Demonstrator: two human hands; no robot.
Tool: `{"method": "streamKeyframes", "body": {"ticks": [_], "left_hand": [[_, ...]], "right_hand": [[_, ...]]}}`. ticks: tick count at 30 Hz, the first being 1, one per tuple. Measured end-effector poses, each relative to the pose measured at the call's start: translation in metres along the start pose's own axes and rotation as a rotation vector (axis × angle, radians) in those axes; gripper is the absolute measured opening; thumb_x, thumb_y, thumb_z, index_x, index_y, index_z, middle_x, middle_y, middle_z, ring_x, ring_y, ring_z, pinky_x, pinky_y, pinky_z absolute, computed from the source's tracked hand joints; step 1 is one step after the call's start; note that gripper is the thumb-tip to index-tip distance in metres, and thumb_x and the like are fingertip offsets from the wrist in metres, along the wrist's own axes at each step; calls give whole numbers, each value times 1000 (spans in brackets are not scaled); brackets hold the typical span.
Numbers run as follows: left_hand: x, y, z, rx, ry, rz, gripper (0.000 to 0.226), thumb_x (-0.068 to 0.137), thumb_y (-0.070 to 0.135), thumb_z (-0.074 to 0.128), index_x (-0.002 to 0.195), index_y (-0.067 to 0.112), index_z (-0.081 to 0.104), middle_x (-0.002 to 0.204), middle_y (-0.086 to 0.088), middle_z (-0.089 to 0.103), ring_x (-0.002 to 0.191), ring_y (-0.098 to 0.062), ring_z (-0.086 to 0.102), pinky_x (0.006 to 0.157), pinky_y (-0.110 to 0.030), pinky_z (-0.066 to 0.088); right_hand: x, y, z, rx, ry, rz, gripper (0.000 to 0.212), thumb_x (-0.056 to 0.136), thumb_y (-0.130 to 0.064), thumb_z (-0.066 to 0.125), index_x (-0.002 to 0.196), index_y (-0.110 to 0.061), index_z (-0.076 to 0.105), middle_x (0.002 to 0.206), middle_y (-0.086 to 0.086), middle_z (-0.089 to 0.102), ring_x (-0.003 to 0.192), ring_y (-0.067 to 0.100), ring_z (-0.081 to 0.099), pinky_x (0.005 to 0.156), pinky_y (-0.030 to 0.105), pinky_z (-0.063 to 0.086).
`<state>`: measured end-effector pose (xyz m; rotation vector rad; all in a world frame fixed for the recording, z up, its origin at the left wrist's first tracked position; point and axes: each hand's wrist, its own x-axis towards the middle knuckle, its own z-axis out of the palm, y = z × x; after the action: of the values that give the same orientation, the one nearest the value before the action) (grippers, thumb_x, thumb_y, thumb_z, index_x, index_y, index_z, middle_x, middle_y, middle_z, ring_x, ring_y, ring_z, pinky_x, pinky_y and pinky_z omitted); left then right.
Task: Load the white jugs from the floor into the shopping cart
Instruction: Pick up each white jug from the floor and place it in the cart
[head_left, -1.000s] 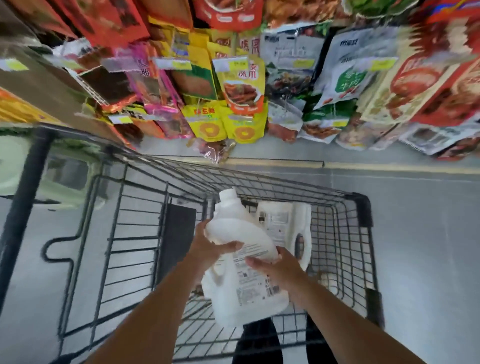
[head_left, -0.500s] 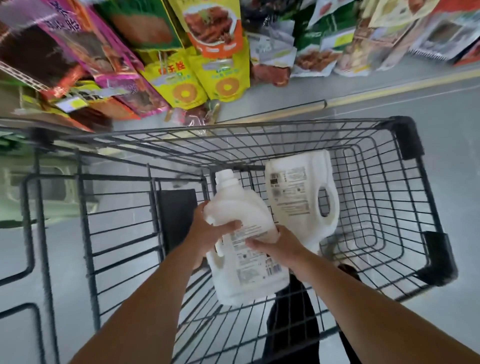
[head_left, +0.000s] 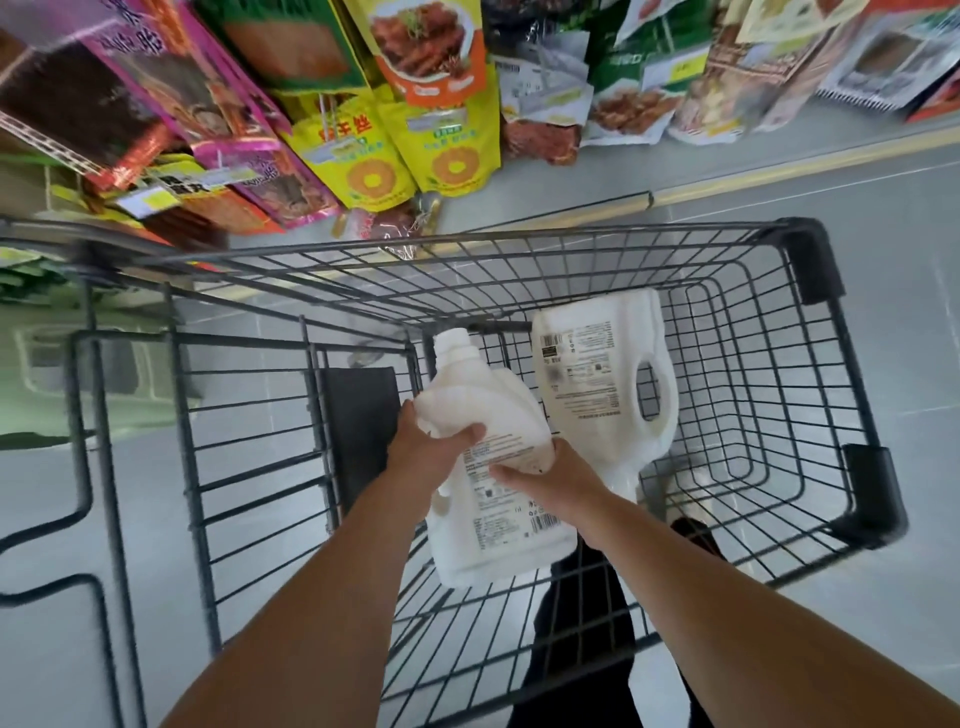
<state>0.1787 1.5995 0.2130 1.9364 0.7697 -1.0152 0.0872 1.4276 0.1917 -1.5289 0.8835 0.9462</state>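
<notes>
A white jug (head_left: 498, 514) with a printed label hangs inside the black wire shopping cart (head_left: 810, 265), cap pointing away from me. My left hand (head_left: 431, 452) grips its shoulder from the left. My right hand (head_left: 556, 483) holds its right side, fingers curled over the label. A second white jug (head_left: 592, 384) with a handle hole lies in the cart basket just beyond and to the right, nearly touching the held one.
Snack bags (head_left: 405, 156) hang on a shelf rack along the far side of the cart. The grey floor (head_left: 883, 208) with a yellow strip runs to the right. My dark trouser legs (head_left: 582, 623) show through the cart's wire bottom.
The view has tipped further down over the cart. Both hands have carried the jug lower into the basket, closer to the second jug.
</notes>
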Motion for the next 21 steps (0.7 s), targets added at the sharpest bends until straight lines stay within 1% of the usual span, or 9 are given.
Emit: {"method": "streamKeyframes", "body": {"ticks": [2,5,7,8,10,13,15,19,21], "left_hand": [[-11,3,0,18,66,-28,125,55,61,96,162,36,36,155,-4,51,133,-35,59,109,-59,53],[-35,9,-4,53,97,-59,108,76,47,94,164,26,35,157,-8,51,134,-36,59,107,-53,54],[-51,13,-7,112,76,-70,97,84,45,90,162,16,40,152,-9,56,131,-35,61,96,-44,56],[-60,17,-8,128,63,-73,89,88,44,87,158,11,44,146,-10,59,126,-34,62,90,-40,53],[-80,29,-9,144,47,-66,71,93,42,82,148,5,56,126,-10,63,112,-33,64,87,-37,51],[-109,53,-8,232,6,-70,55,97,48,75,128,4,69,124,-12,71,107,-30,69,95,-41,59],[-129,71,-4,202,-69,-70,42,100,46,73,115,7,69,123,-13,75,98,-27,72,93,-41,55],[-172,114,15,197,-178,5,40,101,46,72,118,11,68,113,-7,77,89,-23,72,92,-41,60],[-192,139,30,207,-186,66,32,101,44,71,109,12,69,108,-5,77,89,-23,71,96,-42,60]], "right_hand": [[-13,-5,-4,-33,11,14,79,72,-59,94,136,-23,64,120,-3,80,102,19,79,89,45,69],[-34,-12,-19,-101,4,44,94,80,-59,89,156,-18,52,142,6,72,120,27,74,107,48,60],[-50,-19,-34,-136,9,26,95,88,-58,85,162,-15,46,141,9,69,120,27,71,108,41,55],[-60,-23,-43,-131,22,18,90,91,-55,83,162,-14,46,138,9,69,119,26,70,106,39,55],[-79,-31,-64,-86,57,27,81,95,-52,81,159,-13,51,146,13,66,126,29,68,109,44,55],[-111,-42,-97,5,43,28,64,100,-47,76,150,-11,60,144,15,69,124,28,69,110,53,57],[-132,-48,-118,71,30,6,47,106,-39,71,142,-9,65,142,15,71,121,26,69,111,53,56],[-169,-67,-158,143,113,-11,32,108,-34,69,131,-12,68,123,7,75,113,24,71,109,50,57],[-182,-76,-179,168,141,-18,27,107,-32,71,125,-12,70,120,9,77,106,24,72,105,48,59]]}}
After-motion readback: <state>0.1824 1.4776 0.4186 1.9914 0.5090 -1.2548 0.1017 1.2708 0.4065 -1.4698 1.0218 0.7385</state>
